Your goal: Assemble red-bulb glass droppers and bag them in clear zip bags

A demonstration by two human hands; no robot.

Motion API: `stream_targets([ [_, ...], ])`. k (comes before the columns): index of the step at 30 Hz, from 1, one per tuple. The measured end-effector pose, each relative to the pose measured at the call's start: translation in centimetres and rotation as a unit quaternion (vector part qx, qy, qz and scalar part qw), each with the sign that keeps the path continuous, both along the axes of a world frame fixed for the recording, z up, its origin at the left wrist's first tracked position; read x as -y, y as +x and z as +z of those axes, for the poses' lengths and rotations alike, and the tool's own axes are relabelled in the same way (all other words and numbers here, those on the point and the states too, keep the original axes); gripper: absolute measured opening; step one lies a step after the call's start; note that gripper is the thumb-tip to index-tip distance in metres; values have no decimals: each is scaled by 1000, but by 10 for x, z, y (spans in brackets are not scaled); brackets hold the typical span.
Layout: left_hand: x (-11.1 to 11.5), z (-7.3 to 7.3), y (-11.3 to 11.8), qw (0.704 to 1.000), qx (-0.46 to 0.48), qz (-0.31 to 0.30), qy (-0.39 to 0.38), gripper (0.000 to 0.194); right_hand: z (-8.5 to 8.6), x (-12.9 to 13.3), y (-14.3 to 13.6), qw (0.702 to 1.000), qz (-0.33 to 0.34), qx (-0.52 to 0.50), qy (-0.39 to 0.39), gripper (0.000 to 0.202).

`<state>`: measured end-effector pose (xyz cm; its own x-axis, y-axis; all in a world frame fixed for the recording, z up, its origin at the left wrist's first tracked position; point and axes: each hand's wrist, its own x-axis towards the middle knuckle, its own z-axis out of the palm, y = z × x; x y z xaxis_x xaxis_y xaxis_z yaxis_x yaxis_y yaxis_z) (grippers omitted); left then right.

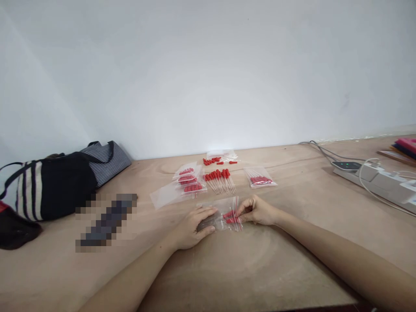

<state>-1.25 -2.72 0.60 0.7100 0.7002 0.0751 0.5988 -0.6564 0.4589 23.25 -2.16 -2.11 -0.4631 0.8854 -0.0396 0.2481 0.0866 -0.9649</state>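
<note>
A clear zip bag (218,220) lies flat on the wooden table, its red-lined opening facing right. My left hand (196,226) rests on the bag's left part, thumb and fingers apart. At the opening, my right hand (255,211) is closed on small red pieces (231,220), whose ends are inside the bag. Beyond the bag lies a fan of red-tipped white sticks (222,180). Filled bags of red pieces (192,187) overlap to its left, and a bag of red-tipped sticks (261,178) lies to its right. Loose red pieces (211,161) lie farther back.
A black bag with white stripes (61,186) and a striped pouch (110,162) sit at the left, near a pixelated dark object (108,221). A white power strip (377,177) with cables and a small device (347,165) are at the right.
</note>
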Motion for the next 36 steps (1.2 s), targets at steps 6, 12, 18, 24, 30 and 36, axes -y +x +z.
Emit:
stream_targets([
  [6,-1,1,0,1000,-3,-14,-2,44,-3,-3,-10,997,-65,-12,29,29],
  [12,-2,0,-1,1000,-13,-14,-4,45,-5,0,-12,991,-85,36,98,24],
  [18,-1,1,-1,1000,-13,-12,-14,45,12,-38,6,980,-163,111,-4,10],
  [24,-2,0,-2,1000,-5,-18,-15,44,11,-101,-2,933,-322,157,25,28],
  [30,-3,-2,-3,999,-2,-38,-7,43,4,-131,-22,909,-350,226,-5,33],
  [36,-3,-1,-3,999,1,-33,-7,42,7,-138,-22,905,-340,255,-10,12],
])
